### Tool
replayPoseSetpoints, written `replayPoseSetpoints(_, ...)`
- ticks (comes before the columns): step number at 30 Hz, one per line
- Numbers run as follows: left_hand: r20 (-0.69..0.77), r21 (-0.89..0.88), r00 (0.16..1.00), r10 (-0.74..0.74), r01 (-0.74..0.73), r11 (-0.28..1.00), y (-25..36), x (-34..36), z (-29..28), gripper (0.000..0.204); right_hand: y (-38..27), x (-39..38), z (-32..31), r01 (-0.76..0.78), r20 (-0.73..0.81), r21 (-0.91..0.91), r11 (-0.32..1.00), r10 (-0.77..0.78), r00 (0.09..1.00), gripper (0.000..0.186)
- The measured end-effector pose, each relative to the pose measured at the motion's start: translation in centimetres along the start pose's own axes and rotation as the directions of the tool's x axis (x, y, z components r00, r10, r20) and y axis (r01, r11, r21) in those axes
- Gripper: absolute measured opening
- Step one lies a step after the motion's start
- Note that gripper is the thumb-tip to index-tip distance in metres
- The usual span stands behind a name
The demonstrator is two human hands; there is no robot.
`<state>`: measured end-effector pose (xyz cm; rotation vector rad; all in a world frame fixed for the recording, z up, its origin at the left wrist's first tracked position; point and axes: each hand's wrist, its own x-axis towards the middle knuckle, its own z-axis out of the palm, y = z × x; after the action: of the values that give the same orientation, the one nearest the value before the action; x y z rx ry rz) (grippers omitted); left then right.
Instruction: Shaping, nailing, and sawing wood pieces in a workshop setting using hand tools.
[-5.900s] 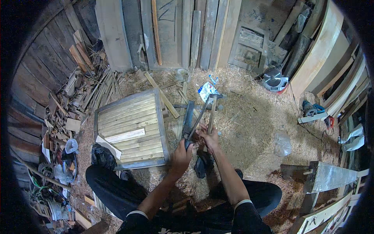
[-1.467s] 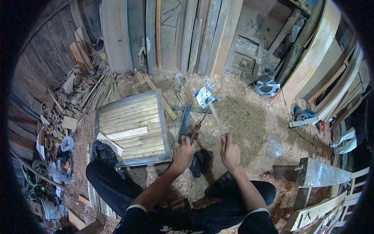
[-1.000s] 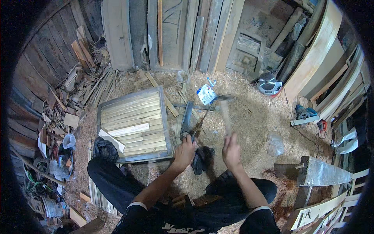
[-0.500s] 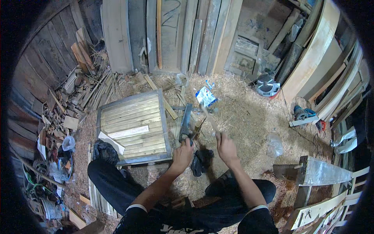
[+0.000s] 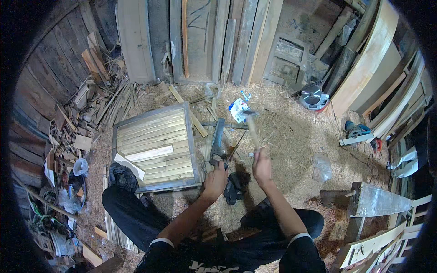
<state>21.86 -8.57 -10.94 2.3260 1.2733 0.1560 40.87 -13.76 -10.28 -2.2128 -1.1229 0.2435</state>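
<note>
Closest in: dark trousers (image 5: 136, 218) on bent legs, splayed both sides; feet hard to make out in shadow. Shirt (image 5: 214, 257) cut off by lower edge, print only partly in view.

L hand (image 5: 215, 183) closed, back of hand up, apparently gripping a thin dark tool (image 5: 236, 144) by its handle; handle mostly hidden in fist, so exact hold unclear. Shaft runs up + right, faint vs. the shavings. Black bundle (image 5: 235, 187) on floor btwn forearms; bag or cloth, can't tell.

R hand (image 5: 262, 169) closed tight round lower end of hammer (image 5: 254, 133), handle pointing away from body. Head motion-blurred, overlaps near edge of blue-white packet (image 5: 237, 109); can't tell if touching. Head is near tool's far end.

Saw (image 5: 218, 134) lies just L of tool, its dark grip right by L fingers, partly covered. Further L, slatted panel (image 5: 157, 131) in grey frame, w/ pale strip (image 5: 150, 154) on it; black bag (image 5: 123, 177) at near corner. Clear bag (image 5: 322, 168) on floor, R side.

Far: blue power tool (image 5: 354, 130), type unclear; circ. saw (image 5: 313, 96); scrap pile (image 5: 102, 102) far L; boards (image 5: 195, 45) upright at back, tops cut off.
</note>
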Motion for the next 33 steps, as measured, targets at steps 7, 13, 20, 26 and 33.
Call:
replayPoseSetpoints(7,0.049,-0.030,0.996,-0.071,0.073,0.997,-0.2,0.9,0.5,0.037,-0.8,2.2,0.1,0.000,0.047,-0.079,0.997,0.003,0.999,0.029)
replayPoseSetpoints(13,0.045,0.019,0.998,-0.040,0.040,0.999,-1.2,1.5,2.1,0.046,1.3,3.0,0.4,0.053,0.185,-0.250,0.967,-0.006,0.983,0.032)
replayPoseSetpoints(20,0.099,0.005,0.994,-0.052,0.052,0.999,-0.4,2.2,2.8,0.046,5.1,2.1,2.6,-0.059,0.226,-0.305,0.951,0.133,0.965,0.033)
replayPoseSetpoints(26,-0.151,0.052,0.987,0.055,-0.048,0.998,-3.0,1.2,5.8,0.048,2.5,2.8,2.4,-0.071,-0.024,-0.051,0.996,0.069,0.997,0.032)
replayPoseSetpoints(33,0.300,-0.194,0.954,-0.025,0.087,0.977,-6.7,-2.3,9.8,0.037,6.8,0.5,3.9,-0.064,0.008,-0.197,0.978,0.067,0.998,0.028)
